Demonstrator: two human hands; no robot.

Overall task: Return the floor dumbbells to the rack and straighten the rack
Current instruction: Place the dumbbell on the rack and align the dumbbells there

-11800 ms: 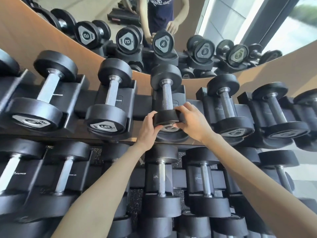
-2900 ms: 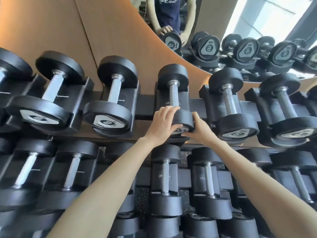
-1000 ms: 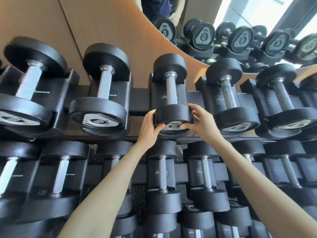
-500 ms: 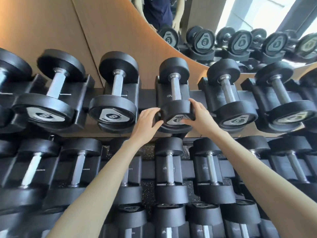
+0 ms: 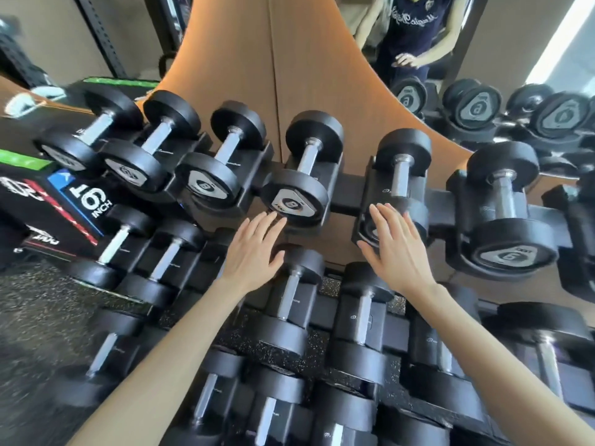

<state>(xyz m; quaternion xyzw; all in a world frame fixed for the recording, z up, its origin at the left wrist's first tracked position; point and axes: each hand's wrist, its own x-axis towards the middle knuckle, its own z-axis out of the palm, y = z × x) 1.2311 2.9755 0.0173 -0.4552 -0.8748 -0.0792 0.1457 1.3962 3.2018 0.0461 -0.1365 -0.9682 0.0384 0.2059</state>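
Wood-panelled wall point(image 5: 306, 59) behind, with a mirror at the upper right. The rack point(image 5: 346, 191) runs across the view in tiers, and its top tier is filled as far as I can see.

- Far left: a soft box marked "16 INCH" point(image 5: 64, 201) stands against the rack's left end. I see no loose dumbbell on the strip of floor point(image 5: 38, 317) in view.
- Left hand point(image 5: 254, 252): fingers straight, holding nothing. The tips are at the lower rim of the centre-left dumbbell point(image 5: 294, 201), at the front edge of the top tier. I cannot tell if they touch it.
- Right hand point(image 5: 397, 249): flat, fingers extended, laid over the near head of the centre-right dumbbell point(image 5: 401, 180), which sits in its cradle.

Judgement: this is the straightening step. The next move calls for cupping the centre-left head with both hands and turning its plate level.
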